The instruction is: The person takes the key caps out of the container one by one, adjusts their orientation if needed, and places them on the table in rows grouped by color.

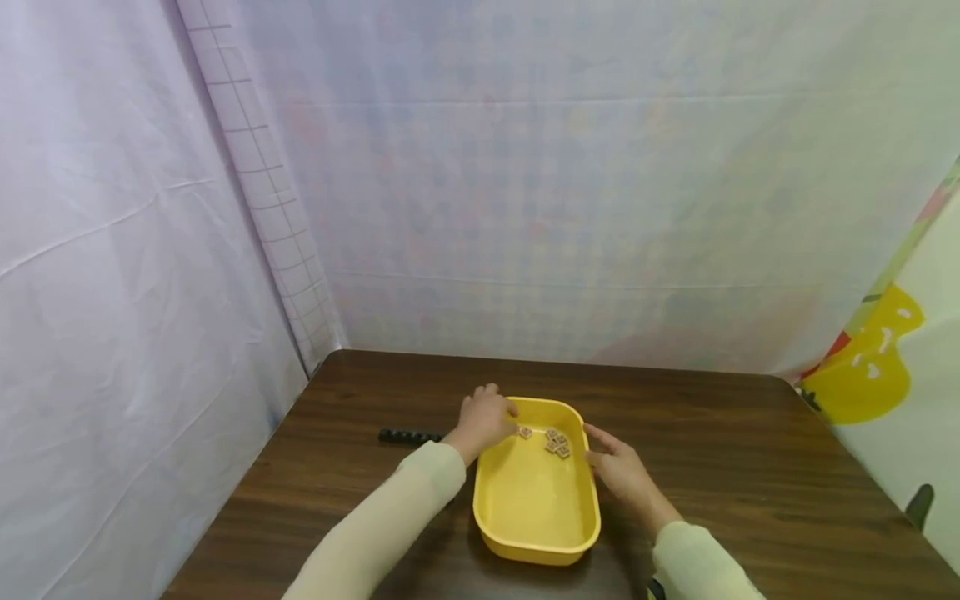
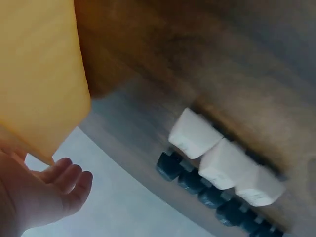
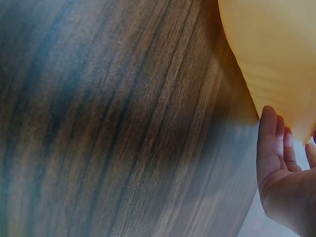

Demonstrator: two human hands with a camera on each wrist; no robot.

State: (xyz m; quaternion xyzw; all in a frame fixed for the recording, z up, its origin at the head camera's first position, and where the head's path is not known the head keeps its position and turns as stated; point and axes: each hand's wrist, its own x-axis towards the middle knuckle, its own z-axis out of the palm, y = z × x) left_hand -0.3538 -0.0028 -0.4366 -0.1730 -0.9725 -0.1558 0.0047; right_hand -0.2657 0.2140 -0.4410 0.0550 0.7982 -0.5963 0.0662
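Note:
A yellow plastic tray (image 1: 536, 508) with deep walls sits in front of me on the dark wood table. Several small tan square pieces with dark markings (image 1: 557, 443) lie inside its far half, and another such piece (image 1: 526, 432) is by my left hand. My left hand (image 1: 486, 419) holds the tray's far left rim, thumb reaching over the inside. On the opposite side my right hand (image 1: 624, 477) holds the right rim, its thumb over the edge and its fingers along the outer wall (image 3: 269, 54).
A black knobbed strip (image 1: 408, 436) lies left of the tray. Three white blocks (image 2: 224, 163) stand in a row beside it in the left wrist view; my left arm hides them from the head camera. White curtains (image 1: 525, 208) hang behind the table's far edge.

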